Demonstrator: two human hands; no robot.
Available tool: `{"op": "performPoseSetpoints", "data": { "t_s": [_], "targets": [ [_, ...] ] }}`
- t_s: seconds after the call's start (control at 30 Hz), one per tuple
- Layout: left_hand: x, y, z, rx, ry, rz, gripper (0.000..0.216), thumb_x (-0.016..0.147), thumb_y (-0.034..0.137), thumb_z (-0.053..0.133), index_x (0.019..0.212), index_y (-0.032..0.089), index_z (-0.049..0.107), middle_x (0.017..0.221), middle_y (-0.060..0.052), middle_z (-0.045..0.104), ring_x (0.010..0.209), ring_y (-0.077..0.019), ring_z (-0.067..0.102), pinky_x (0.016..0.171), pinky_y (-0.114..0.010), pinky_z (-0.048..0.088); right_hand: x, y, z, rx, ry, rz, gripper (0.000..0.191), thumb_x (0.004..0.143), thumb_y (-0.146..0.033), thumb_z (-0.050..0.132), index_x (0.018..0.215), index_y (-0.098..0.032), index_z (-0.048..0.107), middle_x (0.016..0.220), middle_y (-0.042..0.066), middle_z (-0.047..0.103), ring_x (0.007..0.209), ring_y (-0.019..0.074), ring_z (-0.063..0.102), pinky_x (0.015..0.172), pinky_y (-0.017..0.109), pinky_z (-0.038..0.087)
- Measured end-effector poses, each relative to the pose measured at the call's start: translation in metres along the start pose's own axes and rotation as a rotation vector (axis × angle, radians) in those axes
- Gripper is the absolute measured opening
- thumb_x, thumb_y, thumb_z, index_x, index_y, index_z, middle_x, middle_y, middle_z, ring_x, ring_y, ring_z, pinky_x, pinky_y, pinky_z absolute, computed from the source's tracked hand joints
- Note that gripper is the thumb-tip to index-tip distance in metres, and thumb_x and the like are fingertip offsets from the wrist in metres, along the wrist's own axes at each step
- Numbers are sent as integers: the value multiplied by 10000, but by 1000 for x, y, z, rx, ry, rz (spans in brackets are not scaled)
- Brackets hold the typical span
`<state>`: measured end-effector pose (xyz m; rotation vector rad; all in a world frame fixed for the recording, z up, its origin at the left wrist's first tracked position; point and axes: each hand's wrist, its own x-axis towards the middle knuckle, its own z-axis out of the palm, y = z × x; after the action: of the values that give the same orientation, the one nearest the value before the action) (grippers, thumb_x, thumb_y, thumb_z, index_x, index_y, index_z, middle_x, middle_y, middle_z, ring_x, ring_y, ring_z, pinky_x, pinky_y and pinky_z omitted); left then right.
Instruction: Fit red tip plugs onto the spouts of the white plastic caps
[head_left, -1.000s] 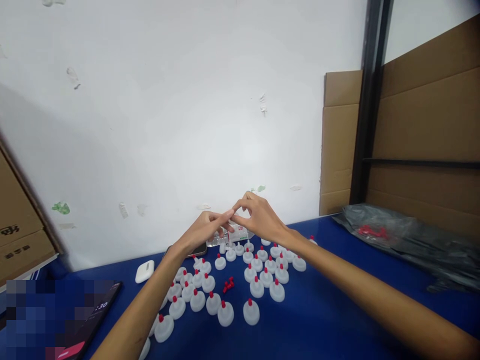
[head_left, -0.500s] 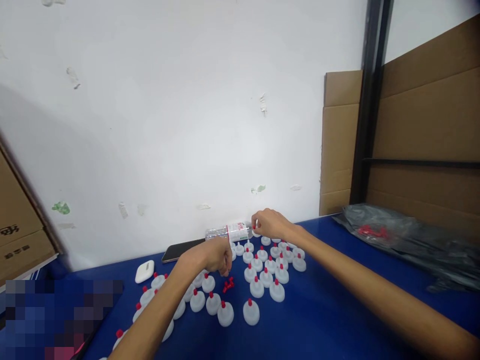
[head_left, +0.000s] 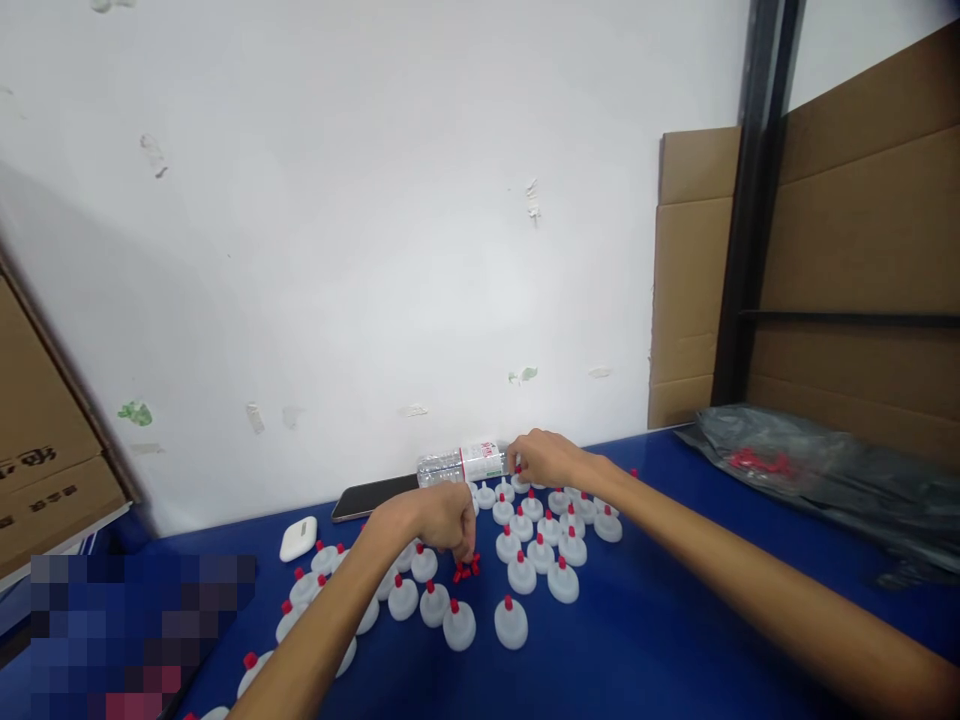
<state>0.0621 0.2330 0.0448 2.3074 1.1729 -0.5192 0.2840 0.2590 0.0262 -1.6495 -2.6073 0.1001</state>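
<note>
My left hand [head_left: 439, 518] reaches down with its fingers bent together, the tips at a small pile of red caps [head_left: 466, 570]. Whether a cap is between them is hidden. At the back of the group, my right hand [head_left: 549, 458] is closed, its fingertips at a red cap on a white nozzle lid [head_left: 520, 484]. Many round white lids stand around both hands. Most carry a red tip, such as the front lid [head_left: 511, 626]; a few near the bottle, like one white lid [head_left: 486, 497], have bare nozzles.
A clear plastic bottle [head_left: 442, 468] lies against the wall, beside a dark phone [head_left: 373, 497] and a white earbud case [head_left: 298, 539]. On the right, a grey plastic bag [head_left: 825, 500] holds red pieces. Cardboard [head_left: 691, 290] leans at the back.
My left hand has lowered its fingertips to the red caps. My right hand has come down slightly towards the lid under it. The view has shifted a little.
</note>
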Motion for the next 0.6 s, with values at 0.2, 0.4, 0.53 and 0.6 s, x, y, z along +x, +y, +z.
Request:
{"op": "performPoseSetpoints", "data": {
  "t_s": [0.2, 0.4, 0.53, 0.6],
  "targets": [
    [0, 3, 1, -26, 5, 2, 193, 1007, 325, 668, 1100, 160, 703, 1134, -61, 719, 990, -217, 707, 862, -399, 602, -3, -2, -10, 9, 26, -98, 340, 1009, -369, 658, 1290, -181, 620, 1285, 95, 638, 1077, 243, 665, 904, 455, 577],
    [8, 5, 8, 16, 77, -14, 209, 999, 327, 680, 1104, 147, 697, 1104, -59, 720, 940, -204, 712, 819, -385, 609, -1, -14, -5, -51, -5, -89, 321, 1010, -373, 656, 1268, -184, 634, 1275, 92, 645, 1066, 237, 668, 905, 449, 576],
    [9, 6, 6, 55, 237, -40, 209, 994, 346, 683, 1066, 151, 700, 1067, -49, 719, 919, -203, 705, 821, -388, 601, 4, -16, 4, -77, 28, -83, 335, 1008, -370, 659, 1283, -182, 626, 1290, 95, 639, 1085, 245, 664, 915, 460, 572],
    [7, 8, 3, 35, 346, -37, 202, 993, 346, 685, 1050, 152, 696, 1052, -48, 716, 914, -199, 700, 825, -390, 596, 6, -15, 5, -79, 55, -88, 339, 1007, -372, 660, 1284, -181, 625, 1289, 95, 639, 1085, 246, 663, 915, 463, 572]
  ]
}}
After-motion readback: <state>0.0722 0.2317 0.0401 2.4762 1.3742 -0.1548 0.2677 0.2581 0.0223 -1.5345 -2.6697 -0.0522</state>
